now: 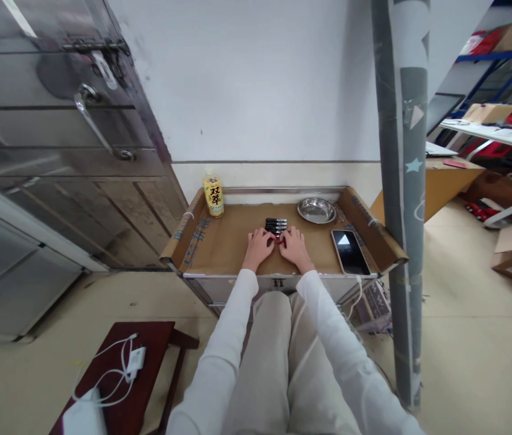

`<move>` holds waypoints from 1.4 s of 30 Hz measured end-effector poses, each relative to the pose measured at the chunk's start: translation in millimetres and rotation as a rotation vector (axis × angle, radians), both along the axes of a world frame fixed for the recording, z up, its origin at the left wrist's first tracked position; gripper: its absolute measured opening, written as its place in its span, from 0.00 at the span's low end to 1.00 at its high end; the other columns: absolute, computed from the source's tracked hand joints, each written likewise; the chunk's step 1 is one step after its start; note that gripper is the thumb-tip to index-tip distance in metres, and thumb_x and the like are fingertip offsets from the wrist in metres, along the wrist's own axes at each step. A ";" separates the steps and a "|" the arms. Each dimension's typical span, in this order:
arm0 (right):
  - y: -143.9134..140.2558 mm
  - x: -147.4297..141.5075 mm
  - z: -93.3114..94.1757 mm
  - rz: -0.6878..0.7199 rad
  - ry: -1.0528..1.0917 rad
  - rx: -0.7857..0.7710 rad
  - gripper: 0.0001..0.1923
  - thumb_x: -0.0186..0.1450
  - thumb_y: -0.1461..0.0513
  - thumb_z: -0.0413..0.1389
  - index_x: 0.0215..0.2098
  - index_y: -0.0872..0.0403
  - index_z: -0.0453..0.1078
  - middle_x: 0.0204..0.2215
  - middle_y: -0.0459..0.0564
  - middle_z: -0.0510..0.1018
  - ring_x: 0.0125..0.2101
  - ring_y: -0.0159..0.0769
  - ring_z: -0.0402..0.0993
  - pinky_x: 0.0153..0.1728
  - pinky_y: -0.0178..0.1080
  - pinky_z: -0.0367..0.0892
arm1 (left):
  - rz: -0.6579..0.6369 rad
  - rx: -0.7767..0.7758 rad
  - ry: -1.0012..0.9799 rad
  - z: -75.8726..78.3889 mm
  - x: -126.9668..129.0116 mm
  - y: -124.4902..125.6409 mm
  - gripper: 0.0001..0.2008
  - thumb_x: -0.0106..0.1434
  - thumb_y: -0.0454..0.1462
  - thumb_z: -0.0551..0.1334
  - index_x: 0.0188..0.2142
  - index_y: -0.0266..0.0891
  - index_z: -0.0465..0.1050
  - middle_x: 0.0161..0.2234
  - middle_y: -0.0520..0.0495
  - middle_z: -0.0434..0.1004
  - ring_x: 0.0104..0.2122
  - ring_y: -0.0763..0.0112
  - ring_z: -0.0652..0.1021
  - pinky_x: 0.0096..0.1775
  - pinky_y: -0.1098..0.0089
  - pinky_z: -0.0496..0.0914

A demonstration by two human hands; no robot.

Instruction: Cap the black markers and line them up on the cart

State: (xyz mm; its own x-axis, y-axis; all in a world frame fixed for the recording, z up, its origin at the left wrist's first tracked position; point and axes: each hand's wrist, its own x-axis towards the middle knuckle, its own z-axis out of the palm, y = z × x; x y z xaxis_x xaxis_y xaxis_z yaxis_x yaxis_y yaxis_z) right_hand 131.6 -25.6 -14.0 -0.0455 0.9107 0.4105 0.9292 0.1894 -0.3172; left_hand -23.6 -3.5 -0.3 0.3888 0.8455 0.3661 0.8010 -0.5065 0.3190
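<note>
Both of my hands are near the front middle of a cardboard-lined tabletop (233, 241). The fingers of my left hand (258, 249) are closed at a small red thing (278, 239), mostly hidden by the fingertips. From the other side, my right hand (295, 249) pinches at the same red thing; its exact kind is too small to make out. Just beyond the fingertips lie several black marker-like sticks (276, 223) with pale bands on their right ends, side by side in a stack-like row. The nearest one is partly covered by my fingers.
A yellow drink bottle (214, 196) stands at the back left. At the back right sits a round metal dish (317, 210). A phone (351, 252) with a white cable lies at right. Raised cardboard sides (374, 225) border the table, and a tall wrapped pole (403, 211) stands beside it.
</note>
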 end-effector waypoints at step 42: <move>3.2 4.8 2.4 0.088 0.121 0.099 0.11 0.71 0.64 0.44 0.45 0.55 0.67 0.42 0.55 0.77 0.43 0.42 0.71 0.43 0.39 0.60 | -0.071 0.067 -0.171 6.2 0.6 1.9 0.08 0.70 0.37 0.54 0.43 0.41 0.71 0.43 0.47 0.76 0.45 0.66 0.74 0.49 0.65 0.66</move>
